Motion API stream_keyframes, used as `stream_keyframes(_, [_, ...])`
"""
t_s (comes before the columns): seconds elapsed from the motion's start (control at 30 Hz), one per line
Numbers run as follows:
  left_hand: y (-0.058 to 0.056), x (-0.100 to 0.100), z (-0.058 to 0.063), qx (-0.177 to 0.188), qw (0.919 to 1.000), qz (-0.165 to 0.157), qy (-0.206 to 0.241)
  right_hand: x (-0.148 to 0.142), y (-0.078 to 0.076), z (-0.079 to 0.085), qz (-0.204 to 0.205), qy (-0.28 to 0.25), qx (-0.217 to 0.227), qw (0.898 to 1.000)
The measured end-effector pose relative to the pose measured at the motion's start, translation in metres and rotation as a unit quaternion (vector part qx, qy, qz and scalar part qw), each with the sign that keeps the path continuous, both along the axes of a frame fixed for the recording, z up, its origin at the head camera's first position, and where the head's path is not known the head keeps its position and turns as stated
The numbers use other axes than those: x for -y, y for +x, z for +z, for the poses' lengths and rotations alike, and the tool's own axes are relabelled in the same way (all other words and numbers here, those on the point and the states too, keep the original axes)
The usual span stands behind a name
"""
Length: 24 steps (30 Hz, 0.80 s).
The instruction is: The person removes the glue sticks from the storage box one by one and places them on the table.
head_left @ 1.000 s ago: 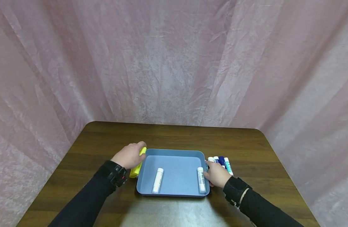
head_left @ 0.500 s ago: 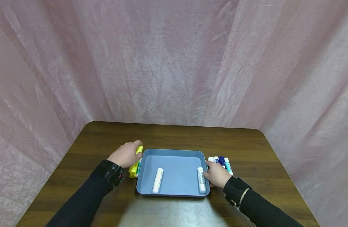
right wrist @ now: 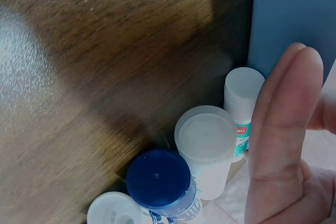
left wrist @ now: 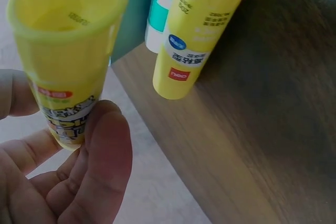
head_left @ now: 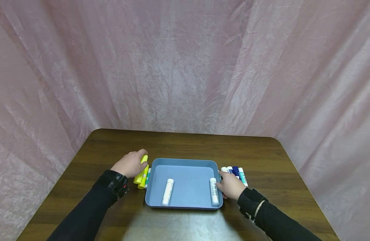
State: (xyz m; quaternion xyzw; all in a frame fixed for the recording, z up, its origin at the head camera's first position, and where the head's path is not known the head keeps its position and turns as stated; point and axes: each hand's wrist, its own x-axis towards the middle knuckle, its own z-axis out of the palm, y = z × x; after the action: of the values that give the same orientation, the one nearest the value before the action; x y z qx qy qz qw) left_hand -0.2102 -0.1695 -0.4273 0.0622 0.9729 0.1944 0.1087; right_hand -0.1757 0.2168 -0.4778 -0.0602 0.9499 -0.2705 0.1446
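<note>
My left hand [head_left: 129,164] pinches a yellow glue stick [left wrist: 65,59] between thumb and fingers, left of the blue tray [head_left: 185,161]. Beside it, a second yellow glue stick [left wrist: 194,40] stands out from a green-and-white one [left wrist: 163,6] close to the tray's left wall. My right hand [head_left: 231,185] is at the tray's right rim with fingers [right wrist: 286,114] extended; whether it presses the rim is unclear. Near those fingers are a white-capped glue stick [right wrist: 244,90], another pale-topped one [right wrist: 206,140] and one with a dark blue cap [right wrist: 159,179].
Inside the tray lie two white glue sticks, one at left [head_left: 168,191] and one at right [head_left: 214,191]. A teal-labelled stick [head_left: 242,176] lies outermost in the right-hand group. Behind the wooden table [head_left: 185,142] hangs a pink curtain [head_left: 185,67].
My left hand has moved left with the yellow glue stick, away from the tray. The green-and-white stick and the second yellow one have come into sight. The right hand stays put.
</note>
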Motion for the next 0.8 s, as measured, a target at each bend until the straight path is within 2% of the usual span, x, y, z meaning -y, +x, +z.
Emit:
stream_keyframes(0.33, [-0.003,0.005,-0.004,0.015,0.9997,0.017,-0.01,0.0,0.0,0.0,0.0,-0.005,0.002,1.0])
stream_keyframes(0.8, [-0.008,0.015,-0.011,0.028,0.9994,0.014,-0.01,0.001,0.0,0.001,-0.002,-0.003,-0.001,1.0])
